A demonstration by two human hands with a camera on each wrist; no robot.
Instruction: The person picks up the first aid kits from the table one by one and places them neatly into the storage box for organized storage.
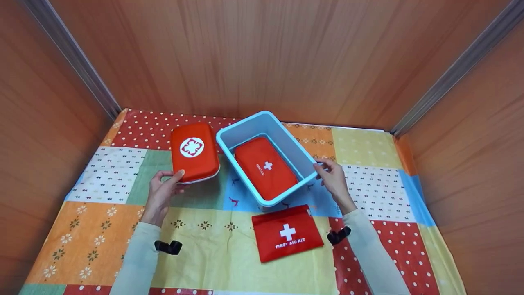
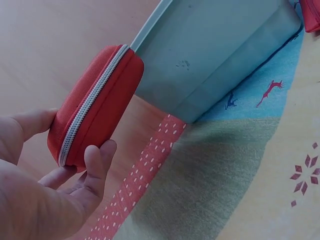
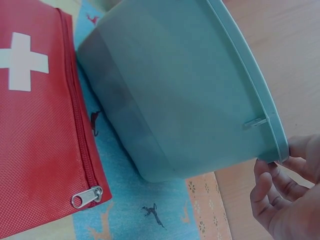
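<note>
My left hand grips the near end of an orange-red zippered first aid case, thumb on top and fingers beneath. The left wrist view shows the case raised above the cloth, its grey zipper along the side. At the right corner of a light blue plastic bin, my right hand pinches the rim between thumb and fingers. Inside the bin lies a flat red first aid pouch with a small white cross. A red first aid kit zip pouch lies on the cloth in front of the bin.
A patchwork-patterned cloth covers the table. Wood-grain panels stand behind and on both sides, with the bin close to the back one. Black wrist straps sit on both sleeves.
</note>
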